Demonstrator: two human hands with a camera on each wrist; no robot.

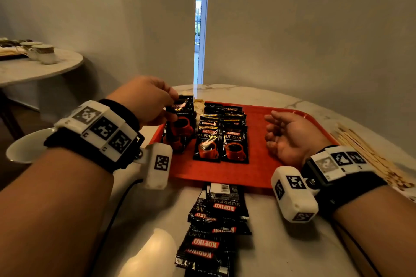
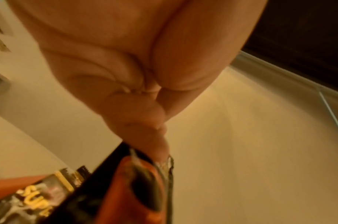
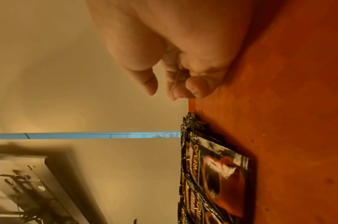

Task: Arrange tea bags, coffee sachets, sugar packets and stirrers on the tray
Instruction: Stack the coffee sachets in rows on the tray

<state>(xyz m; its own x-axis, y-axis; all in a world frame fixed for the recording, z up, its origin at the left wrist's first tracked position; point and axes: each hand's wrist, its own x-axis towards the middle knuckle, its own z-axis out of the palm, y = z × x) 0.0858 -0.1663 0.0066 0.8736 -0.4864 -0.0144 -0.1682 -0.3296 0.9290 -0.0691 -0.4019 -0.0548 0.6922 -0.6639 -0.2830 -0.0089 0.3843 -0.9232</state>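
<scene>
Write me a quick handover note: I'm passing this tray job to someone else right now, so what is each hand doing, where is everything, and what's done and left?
Left hand: pinches one coffee sachet by its top edge, above the tray's left side.
Right hand: holds nothing, rests palm-up on the red tray, fingers loosely curled.
Done: two overlapping rows of sachets lie on the tray.
Left: place the held sachet; a pile of loose sachets waits on the table in front of the tray; the wooden stirrers lie off the tray to its right.
Pale packets sit at the tray's far edge; I cannot tell what they are.
</scene>
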